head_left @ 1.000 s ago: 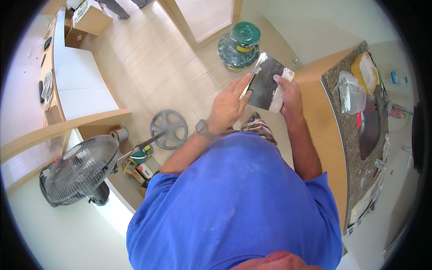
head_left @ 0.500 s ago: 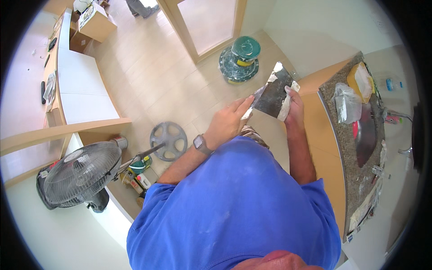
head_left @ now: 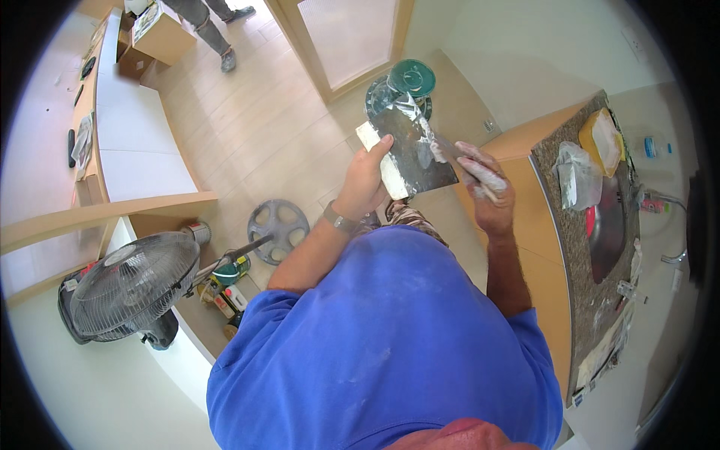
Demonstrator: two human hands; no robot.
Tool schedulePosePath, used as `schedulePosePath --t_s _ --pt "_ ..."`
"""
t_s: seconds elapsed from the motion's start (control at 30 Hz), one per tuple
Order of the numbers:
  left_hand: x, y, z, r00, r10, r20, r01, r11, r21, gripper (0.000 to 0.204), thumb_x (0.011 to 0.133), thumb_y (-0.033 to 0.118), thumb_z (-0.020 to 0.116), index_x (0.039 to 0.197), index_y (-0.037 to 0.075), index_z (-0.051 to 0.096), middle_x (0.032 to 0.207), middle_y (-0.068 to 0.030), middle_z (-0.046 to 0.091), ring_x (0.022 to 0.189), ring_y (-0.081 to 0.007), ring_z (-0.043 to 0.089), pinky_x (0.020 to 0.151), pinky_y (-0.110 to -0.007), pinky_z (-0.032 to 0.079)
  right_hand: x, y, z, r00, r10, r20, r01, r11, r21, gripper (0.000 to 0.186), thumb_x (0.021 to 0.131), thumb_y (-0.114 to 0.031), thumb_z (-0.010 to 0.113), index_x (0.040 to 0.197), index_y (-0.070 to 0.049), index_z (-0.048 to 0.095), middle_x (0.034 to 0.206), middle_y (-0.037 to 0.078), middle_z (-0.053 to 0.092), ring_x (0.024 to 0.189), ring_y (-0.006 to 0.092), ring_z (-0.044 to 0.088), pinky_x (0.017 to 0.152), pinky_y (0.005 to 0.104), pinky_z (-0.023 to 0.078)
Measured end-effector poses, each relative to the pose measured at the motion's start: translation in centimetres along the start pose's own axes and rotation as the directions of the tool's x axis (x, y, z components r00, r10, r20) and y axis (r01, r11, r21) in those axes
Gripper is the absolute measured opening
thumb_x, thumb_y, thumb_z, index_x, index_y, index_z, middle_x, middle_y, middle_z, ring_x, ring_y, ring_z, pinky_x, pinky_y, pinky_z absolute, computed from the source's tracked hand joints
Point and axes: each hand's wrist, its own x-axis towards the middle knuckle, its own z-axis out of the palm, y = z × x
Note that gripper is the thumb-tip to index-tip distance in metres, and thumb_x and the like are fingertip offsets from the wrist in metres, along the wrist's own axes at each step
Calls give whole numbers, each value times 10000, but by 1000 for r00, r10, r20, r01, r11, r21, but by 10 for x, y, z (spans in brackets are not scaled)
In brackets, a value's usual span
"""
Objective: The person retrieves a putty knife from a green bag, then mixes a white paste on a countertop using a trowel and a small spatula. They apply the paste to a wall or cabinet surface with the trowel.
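Note:
My left hand (head_left: 369, 176) grips a broad putty knife (head_left: 420, 154), its thumb on the pale back edge of the dark, wide blade. White putty is smeared along the blade's far edge and right side. My right hand (head_left: 486, 184), its fingers coated in white, is closed round a second putty knife (head_left: 450, 152). That one is seen nearly edge-on, and it meets the putty on the right side of the broad blade. Just beyond the blade stands a green-lidded bucket (head_left: 412, 77) on a putty-spattered round base, partly hidden.
A stone counter (head_left: 592, 300) on the right holds a sink (head_left: 609, 232), a plastic bag (head_left: 579, 176) and a yellow package (head_left: 600, 142). At left stands a fan (head_left: 135, 289), its round base (head_left: 278, 231) on the floor. Another person's legs (head_left: 210, 30) show at the far left.
The broad putty knife, earlier in my right hand, is now in my left and turned. My right hand now works a thin blade against it. The other person's legs have come further into view.

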Motion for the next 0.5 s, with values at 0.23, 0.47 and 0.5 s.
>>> schedulePosePath --t_s 0.23,0.47,0.5 --pt "16 3 12 997 -68 19 70 989 -130 312 944 148 439 1212 -11 447 1148 -134 568 1009 -246 594 890 -396 496 9 29 -8 989 -146 37 151 965 -213 433 706 163 519 1068 -35 650 1217 111 568 1183 270 493 1008 365 368" --pt "55 1 20 998 -64 14 65 994 -87 318 941 157 445 1217 -3 455 1136 -127 573 1020 -242 584 901 -394 482 36 71 -23 986 -160 -49 129 914 -384 468 680 140 528 1080 -68 655 1182 76 594 1144 257 523 986 380 385" --pt "63 0 22 998 -63 9 63 994 -85 320 941 160 447 1218 -1 456 1132 -126 575 1025 -242 580 905 -392 479 41 78 -26 985 -163 -57 125 902 -413 467 679 136 526 1079 -69 655 1180 75 596 1140 257 527 984 383 386"
